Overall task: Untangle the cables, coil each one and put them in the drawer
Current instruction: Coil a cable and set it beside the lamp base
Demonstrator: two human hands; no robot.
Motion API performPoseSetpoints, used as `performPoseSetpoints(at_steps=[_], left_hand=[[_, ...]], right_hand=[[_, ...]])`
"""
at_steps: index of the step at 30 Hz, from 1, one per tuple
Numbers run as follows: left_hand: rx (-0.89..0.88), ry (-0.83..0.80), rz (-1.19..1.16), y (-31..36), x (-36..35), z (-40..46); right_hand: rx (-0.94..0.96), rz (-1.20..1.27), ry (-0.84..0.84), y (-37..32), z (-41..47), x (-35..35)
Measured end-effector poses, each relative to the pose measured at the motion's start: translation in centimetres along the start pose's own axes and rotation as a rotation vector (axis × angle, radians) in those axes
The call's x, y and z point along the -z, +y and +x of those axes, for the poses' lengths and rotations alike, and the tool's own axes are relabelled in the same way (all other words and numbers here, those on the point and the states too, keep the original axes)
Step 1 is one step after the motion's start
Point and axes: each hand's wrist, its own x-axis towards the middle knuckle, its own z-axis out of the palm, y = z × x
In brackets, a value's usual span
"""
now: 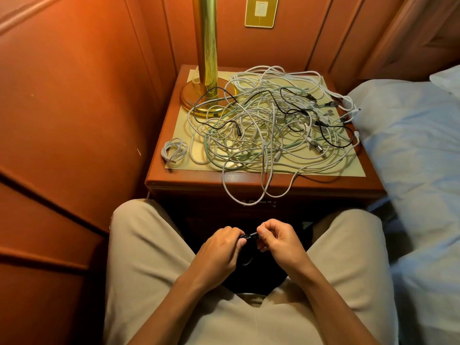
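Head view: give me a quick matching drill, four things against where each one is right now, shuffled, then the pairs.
Things:
1. small white coil
2. black cable
3. brass lamp
4. tangled pile

Places:
A. pinched between the left hand and right hand, over the lap
B. back left corner of the nightstand
C. front left of the nightstand top, apart from the pile
D. spread across the nightstand top, loops hanging over the front edge

Pairs: 1-C, 2-A, 3-B, 4-D
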Motion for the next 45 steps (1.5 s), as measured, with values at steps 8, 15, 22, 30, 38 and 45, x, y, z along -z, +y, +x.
performPoseSetpoints(at_steps=[8, 15, 22, 30, 38, 45], left_hand=[[0.026, 0.092, -0.303, 1.1, 1.2, 0.1], [0.131, 0.129, -0.475, 1.1, 3.6, 0.7], [0.183, 0.262, -0.654, -0.1, 8.8, 1.8], [0.27, 0.689, -0.601, -5.1, 14.3, 4.4], [0.341, 0.873, -0.341, -10.3, 16.4, 7.0], [0.333, 0.815, -0.157, -10.7, 16.2, 8.7]], right_hand=[[-0.071, 0.379, -0.098, -2.1, -0.2, 0.1], [0.107, 0.181, -0.241, -6.4, -0.1, 0.8], [0.252, 0.008, -0.282, -11.6, 2.4, 0.0], [0.335, 0.134, -0.19, -17.0, 8.4, -2.2], [0.398, 0.063, -0.112, -20.6, 15.3, -7.1], [0.474, -0.283, 0.033, -20.8, 21.9, -9.7]])
